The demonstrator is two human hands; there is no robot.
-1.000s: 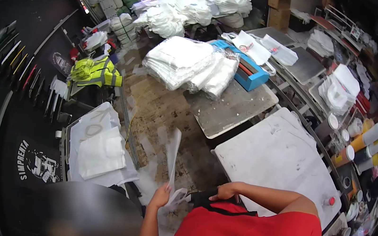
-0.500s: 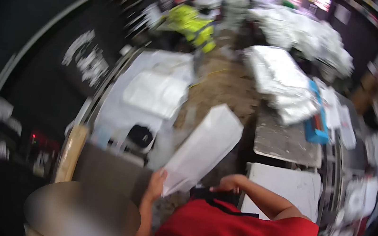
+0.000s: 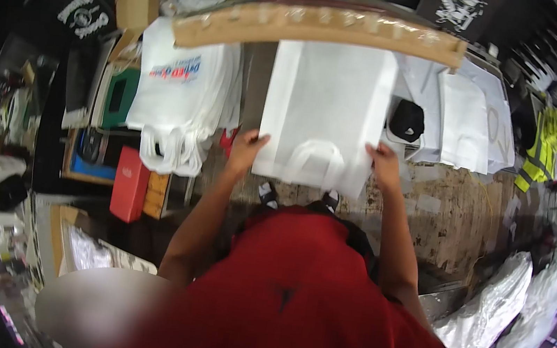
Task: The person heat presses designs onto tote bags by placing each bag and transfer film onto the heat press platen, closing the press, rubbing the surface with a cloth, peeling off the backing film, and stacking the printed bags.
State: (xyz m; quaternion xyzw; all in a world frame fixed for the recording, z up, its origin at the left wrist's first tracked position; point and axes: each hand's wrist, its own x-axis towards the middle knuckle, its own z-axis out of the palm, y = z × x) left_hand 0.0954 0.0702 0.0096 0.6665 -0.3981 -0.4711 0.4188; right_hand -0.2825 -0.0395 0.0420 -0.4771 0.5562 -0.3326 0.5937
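A white fabric tote bag (image 3: 322, 109) lies spread out in front of me over a dark board, its far end reaching a wooden bar (image 3: 319, 26) with clear tape on it. The bag's looped handle hangs at the end nearest my body. My left hand (image 3: 248, 150) pinches the bag's left edge. On the opposite edge, my right hand (image 3: 383, 165) pinches the fabric near the same end. To the left is a stack of white tote bags (image 3: 181, 84) with red and blue print, handles towards me. A black cap (image 3: 408, 121) sits just right of the bag.
Another white bag (image 3: 465, 121) lies on the covered table to the right. A red box (image 3: 130, 184) stands at lower left, near a green frame (image 3: 119, 98). A yellow safety vest (image 3: 542, 145) is at far right. White plastic-wrapped bundles (image 3: 486, 307) lie at lower right.
My view has turned left to the board. The bag, earlier held out in my left hand alone, is now spread over the board. My right hand has come up from my waist to its edge.
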